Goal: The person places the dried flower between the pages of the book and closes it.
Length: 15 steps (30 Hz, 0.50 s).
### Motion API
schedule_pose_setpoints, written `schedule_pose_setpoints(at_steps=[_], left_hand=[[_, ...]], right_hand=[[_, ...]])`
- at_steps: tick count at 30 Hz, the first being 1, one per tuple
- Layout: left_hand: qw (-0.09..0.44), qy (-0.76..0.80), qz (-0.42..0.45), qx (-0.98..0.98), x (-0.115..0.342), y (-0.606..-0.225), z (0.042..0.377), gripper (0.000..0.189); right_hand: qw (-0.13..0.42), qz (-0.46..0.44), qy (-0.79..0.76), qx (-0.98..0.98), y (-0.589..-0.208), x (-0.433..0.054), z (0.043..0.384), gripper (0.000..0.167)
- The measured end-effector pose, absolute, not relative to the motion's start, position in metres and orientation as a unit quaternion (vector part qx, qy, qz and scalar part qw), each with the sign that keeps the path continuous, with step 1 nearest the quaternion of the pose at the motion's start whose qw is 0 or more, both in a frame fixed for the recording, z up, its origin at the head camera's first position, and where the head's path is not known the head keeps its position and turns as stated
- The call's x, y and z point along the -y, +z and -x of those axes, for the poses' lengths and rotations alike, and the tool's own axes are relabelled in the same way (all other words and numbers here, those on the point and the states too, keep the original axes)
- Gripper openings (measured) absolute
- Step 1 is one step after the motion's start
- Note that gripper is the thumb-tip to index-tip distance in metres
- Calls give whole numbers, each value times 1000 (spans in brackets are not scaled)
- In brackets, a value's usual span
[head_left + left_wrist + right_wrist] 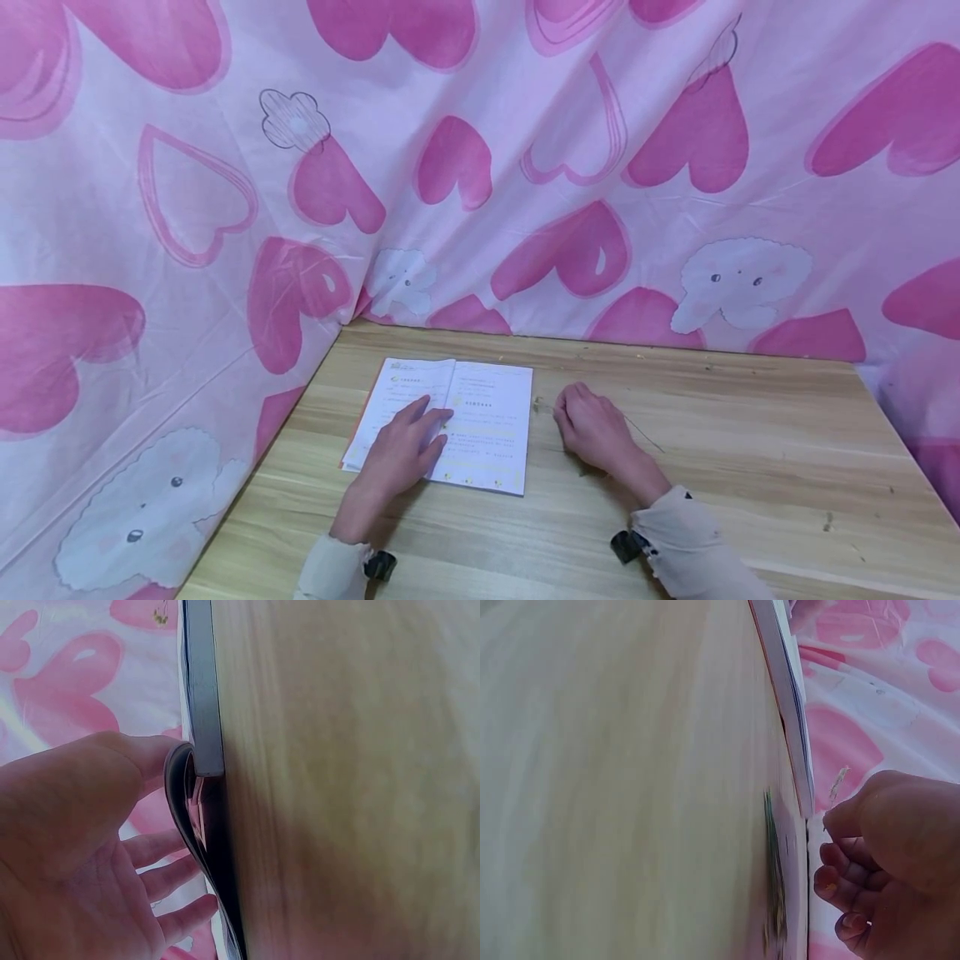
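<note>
An open book (487, 433) with printed white pages lies on the wooden table. My left hand (408, 442) rests over its left page and centre fold, fingers spread and fairly straight. In the left wrist view, the thumb touches a curved page edge (178, 787) at the book's lower side. To the right of the book, my right hand (600, 429) pinches a thin dried sprig (840, 780) between thumb and forefinger, the other fingers curled. Its pale tip points toward the book, and a thin stem (643, 433) trails behind the hand.
Beneath the right hand, a small bunch of thin green-brown stems (774, 877) lies on the table (750, 433). Small dry bits (828, 522) are scattered at the right. Pink heart-patterned cloth (450, 250) hangs along the table's back and left sides.
</note>
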<state>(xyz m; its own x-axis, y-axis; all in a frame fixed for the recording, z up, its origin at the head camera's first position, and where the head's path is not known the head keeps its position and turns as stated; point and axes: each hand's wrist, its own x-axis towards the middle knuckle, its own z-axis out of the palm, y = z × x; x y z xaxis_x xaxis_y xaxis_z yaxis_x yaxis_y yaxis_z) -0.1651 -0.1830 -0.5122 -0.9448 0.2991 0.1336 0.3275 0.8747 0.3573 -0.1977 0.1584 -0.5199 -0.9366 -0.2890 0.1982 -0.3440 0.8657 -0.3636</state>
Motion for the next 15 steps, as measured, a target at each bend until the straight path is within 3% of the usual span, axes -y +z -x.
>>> schedule_pose_setpoints(at_steps=[8, 15], left_hand=[[-2, -181, 156, 971, 181, -512, 164, 57], [-13, -184, 143, 972, 179, -510, 164, 58]], right_hand=[[59, -170, 217, 959, -519, -130, 200, 9], [49, -164, 230, 958, -518, -107, 201, 11]])
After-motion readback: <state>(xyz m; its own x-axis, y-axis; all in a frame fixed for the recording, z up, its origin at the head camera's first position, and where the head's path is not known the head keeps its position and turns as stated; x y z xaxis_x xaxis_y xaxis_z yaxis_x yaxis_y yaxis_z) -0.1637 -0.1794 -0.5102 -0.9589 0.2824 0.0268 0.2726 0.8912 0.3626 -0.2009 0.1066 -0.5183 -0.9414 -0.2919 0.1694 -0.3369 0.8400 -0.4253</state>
